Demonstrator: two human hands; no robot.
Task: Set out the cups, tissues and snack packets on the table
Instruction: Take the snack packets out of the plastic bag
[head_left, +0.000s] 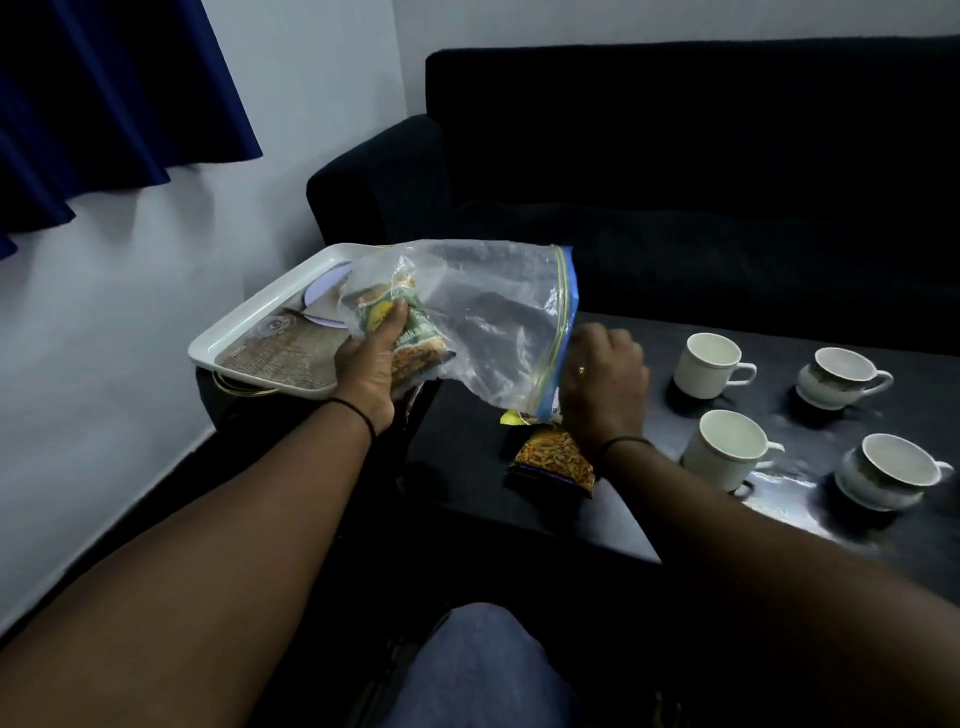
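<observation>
Left grip: the left hand (366, 366) is closed around a green snack packet (410, 325), pinching it through the film of the clear bag (493, 322); thumb on top, fingers beneath.
Right grip: the right hand (605, 379) is curled at the bag's open mouth, by the blue zip strip; knuckles face the camera, so it cannot be told whether the fingers clamp the strip or only touch it.
Clear bag: thin, crinkled, transparent plastic, held off the bench (571, 514). Long axis runs from the left hand to the right hand, closed end at left, mouth at right and tilted down.
Green snack packet: glossy printed film, flat pillow shape, inside the bag's closed end, long axis sloping down to the right.
Orange snack packet (553, 460): glossy, dark-edged, lying flat near the bench's front edge, just below the right hand and the bag's mouth.
Cups (714, 364): four pale ceramic cups, upright, toward the right end of the bench in two rows of two, apart from each other, handles pointing right.
Tray (249, 322): white, rectangular, raised rim, woven-pattern base, at the bench's left end beneath the left hand.
Bench surface: dark, glossy, reflective.
</observation>
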